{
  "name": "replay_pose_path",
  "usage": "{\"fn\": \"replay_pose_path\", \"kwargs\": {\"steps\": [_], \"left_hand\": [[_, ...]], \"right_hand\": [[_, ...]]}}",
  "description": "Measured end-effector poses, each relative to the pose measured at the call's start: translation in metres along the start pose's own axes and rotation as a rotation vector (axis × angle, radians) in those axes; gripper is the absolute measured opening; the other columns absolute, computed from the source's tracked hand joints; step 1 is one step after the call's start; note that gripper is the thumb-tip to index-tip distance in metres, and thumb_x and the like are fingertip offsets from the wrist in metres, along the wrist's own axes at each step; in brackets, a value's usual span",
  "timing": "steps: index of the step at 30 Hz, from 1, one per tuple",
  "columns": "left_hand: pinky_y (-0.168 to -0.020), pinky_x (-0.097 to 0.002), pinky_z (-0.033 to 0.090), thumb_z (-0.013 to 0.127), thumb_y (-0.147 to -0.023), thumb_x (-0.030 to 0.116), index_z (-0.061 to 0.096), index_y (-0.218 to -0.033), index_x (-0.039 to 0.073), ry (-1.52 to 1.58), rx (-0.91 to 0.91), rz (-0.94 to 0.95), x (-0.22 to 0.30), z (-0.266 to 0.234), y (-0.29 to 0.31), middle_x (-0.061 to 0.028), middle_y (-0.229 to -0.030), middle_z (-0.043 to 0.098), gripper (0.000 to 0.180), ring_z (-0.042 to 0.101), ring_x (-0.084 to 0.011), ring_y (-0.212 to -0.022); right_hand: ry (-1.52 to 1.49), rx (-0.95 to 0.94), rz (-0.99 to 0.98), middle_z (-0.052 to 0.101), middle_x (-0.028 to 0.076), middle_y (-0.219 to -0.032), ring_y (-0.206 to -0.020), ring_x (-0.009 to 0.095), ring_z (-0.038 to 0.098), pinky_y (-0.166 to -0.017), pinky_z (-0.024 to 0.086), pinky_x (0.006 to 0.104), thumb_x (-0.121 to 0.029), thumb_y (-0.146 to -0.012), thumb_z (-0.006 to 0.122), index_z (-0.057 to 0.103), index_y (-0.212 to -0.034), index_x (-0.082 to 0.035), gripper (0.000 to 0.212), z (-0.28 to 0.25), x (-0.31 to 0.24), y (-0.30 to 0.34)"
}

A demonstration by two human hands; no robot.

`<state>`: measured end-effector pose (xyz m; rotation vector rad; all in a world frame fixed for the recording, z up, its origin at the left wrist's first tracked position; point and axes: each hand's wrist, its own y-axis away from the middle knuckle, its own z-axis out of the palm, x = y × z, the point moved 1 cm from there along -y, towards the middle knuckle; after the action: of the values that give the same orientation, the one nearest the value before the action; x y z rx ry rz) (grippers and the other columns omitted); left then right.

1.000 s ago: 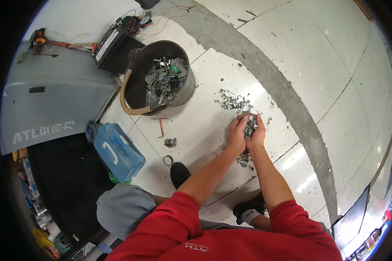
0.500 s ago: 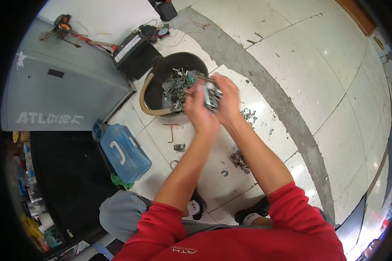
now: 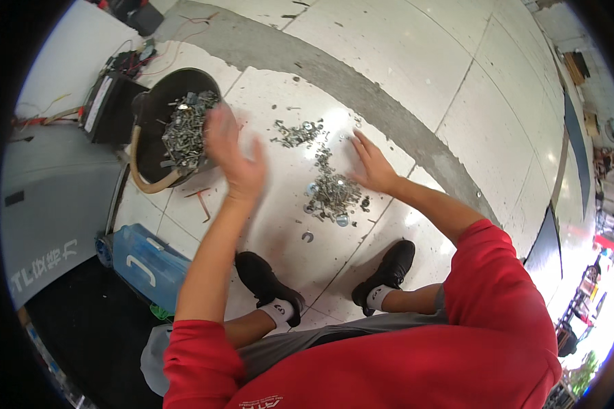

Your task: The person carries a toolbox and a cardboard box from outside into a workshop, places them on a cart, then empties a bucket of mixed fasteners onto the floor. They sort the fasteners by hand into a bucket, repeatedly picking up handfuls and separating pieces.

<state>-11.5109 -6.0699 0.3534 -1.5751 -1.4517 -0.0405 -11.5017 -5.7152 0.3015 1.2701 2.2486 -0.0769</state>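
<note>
My left hand (image 3: 235, 160), blurred by motion, is beside the right rim of a black bucket (image 3: 150, 112) with nothing visible in it; its thumb stands apart from the fingers. The bucket holds a heap of bolts and screws (image 3: 187, 133) and has a tan, hose-covered handle (image 3: 138, 163). My right hand (image 3: 376, 165) is low over the tiled floor with fingers stretched apart, just right of a loose pile of small bolts, nuts and washers (image 3: 335, 194). A smaller scatter of screws (image 3: 297, 133) lies beyond that pile. A C-shaped washer (image 3: 308, 236) lies nearer to my feet.
A red T-handle tool (image 3: 202, 204) lies on the floor below the bucket. At left are a blue plastic case (image 3: 143, 255), a grey metal cabinet (image 3: 58, 198) and a black battery (image 3: 112, 112). My shoes (image 3: 389, 269) flank the area before the pile.
My hands were together over the bucket around metal pieces; now they are apart and no pieces show in them. The right hand went toward the floor pile. The view has shifted rightward.
</note>
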Motion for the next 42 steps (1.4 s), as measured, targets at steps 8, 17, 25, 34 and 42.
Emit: {"fn": "replay_pose_path", "kwargs": {"steps": [8, 17, 25, 34, 42], "left_hand": [[-0.118, -0.0566, 0.030, 0.081, -0.080, 0.044, 0.047, -0.151, 0.022, 0.227, -1.140, 0.369, 0.083, 0.187, 0.207, -0.0068, -0.161, 0.035, 0.082, 0.031, -0.0361, -0.149], [-0.119, -0.0581, 0.026, 0.078, -0.085, 0.042, 0.039, -0.156, 0.019, -0.064, -0.838, 0.111, -0.024, 0.213, 0.089, -0.0091, -0.165, 0.029, 0.084, 0.025, -0.0413, -0.151], [-0.120, -0.0535, 0.024, 0.060, -0.099, 0.036, 0.031, -0.156, 0.001, -0.001, -0.539, -0.340, -0.041, 0.292, 0.040, -0.0246, -0.162, 0.030, 0.073, 0.029, -0.0439, -0.149], [-0.114, -0.0424, 0.038, 0.039, -0.109, 0.030, 0.051, -0.144, -0.006, 0.601, -0.118, -1.010, -0.015, 0.389, 0.043, -0.0202, -0.145, 0.055, 0.052, 0.050, -0.0350, -0.134], [-0.098, -0.0375, 0.051, 0.048, -0.107, 0.025, 0.061, -0.127, -0.005, 1.333, 0.124, -1.502, 0.105, 0.255, 0.061, -0.0142, -0.120, 0.065, 0.038, 0.064, -0.0239, -0.108]], "right_hand": [[0.192, -0.188, -0.254, 0.029, 0.032, -0.159, -0.150, 0.048, 0.024, -0.123, 0.024, 0.0514, -0.067, -0.079, 0.067, 0.039, -0.144, 0.014, 0.108, 0.043, 0.158, 0.069], [0.042, 0.044, -0.231, 0.033, 0.022, -0.160, -0.149, 0.041, 0.029, -0.121, 0.029, 0.0498, -0.052, -0.077, 0.078, 0.042, -0.147, 0.005, 0.098, 0.021, 0.084, -0.156], [-0.068, 0.310, -0.080, 0.050, 0.020, -0.149, -0.141, 0.039, 0.043, -0.117, 0.037, 0.0444, -0.029, -0.091, 0.070, 0.049, -0.143, 0.002, 0.064, -0.018, 0.182, -0.196], [-0.853, 0.574, 0.428, 0.067, 0.018, -0.124, -0.115, 0.034, 0.063, -0.101, 0.048, 0.0407, -0.023, -0.107, 0.046, 0.066, -0.123, 0.001, 0.035, 0.070, 0.144, -0.235], [-2.112, 0.776, 0.854, 0.065, 0.011, -0.089, -0.089, 0.026, 0.063, -0.090, 0.052, 0.0382, -0.027, -0.105, 0.051, 0.061, -0.095, -0.002, 0.030, 0.020, 0.045, -0.101]]}}
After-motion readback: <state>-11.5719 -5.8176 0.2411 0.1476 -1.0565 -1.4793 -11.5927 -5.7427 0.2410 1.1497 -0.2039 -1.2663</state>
